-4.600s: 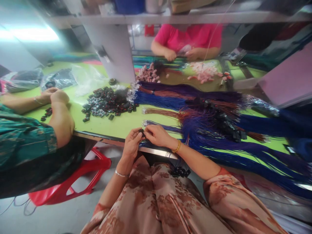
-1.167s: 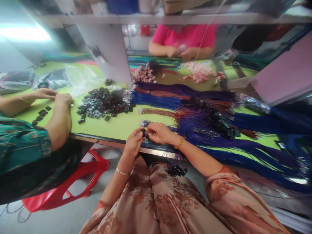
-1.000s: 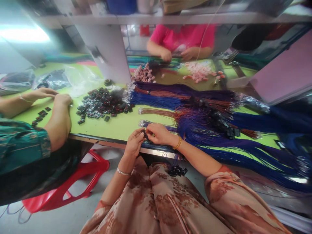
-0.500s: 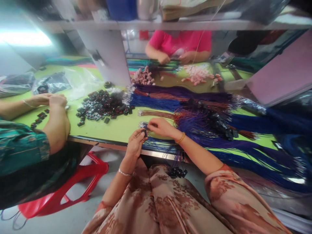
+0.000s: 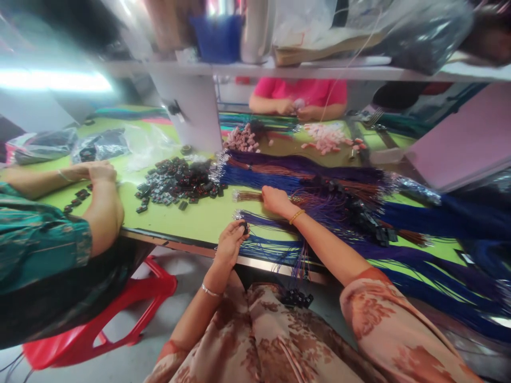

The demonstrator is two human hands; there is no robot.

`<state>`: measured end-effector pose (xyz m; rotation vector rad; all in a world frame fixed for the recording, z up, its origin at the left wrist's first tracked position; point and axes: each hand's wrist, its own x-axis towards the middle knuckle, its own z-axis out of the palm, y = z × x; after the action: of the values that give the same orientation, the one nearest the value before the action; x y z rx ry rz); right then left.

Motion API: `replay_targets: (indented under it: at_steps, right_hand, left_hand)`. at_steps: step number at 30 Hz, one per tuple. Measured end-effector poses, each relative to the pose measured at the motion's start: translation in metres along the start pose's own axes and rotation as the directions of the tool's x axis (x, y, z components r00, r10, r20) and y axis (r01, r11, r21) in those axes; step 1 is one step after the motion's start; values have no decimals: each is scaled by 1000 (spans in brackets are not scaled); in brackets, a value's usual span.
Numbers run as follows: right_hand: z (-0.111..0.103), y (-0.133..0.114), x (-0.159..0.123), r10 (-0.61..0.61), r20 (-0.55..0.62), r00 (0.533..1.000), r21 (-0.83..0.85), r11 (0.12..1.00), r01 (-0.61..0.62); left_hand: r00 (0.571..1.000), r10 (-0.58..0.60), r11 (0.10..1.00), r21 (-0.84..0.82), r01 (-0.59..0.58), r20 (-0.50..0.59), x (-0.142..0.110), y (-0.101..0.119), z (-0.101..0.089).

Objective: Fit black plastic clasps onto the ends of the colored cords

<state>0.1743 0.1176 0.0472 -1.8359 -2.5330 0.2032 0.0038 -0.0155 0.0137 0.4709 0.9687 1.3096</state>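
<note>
Pinching a black connector (image 5: 244, 228) in my left hand (image 5: 230, 243), I'm apparently wire-picking; my right hand (image 5: 277, 202) is at brown wires (image 5: 248, 196), grasp unclear; isolating one seems needed next.

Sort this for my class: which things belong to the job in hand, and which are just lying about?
Likely part of the job:
small black part, in the left hand
brown wires, at the right hand
blue-purple wires

Apparently apart from it:
pink pieces, farther off
blue container, on the shelf
clear plastic bag
</note>
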Motion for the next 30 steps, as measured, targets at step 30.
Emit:
replay_targets:
  at_steps: [30]
  right_hand:
    - [20,-35,-71,-206,-211,955,723,625,295]
  left_hand:
    - [999,33,999,6,-33,11,1,-3,-1]
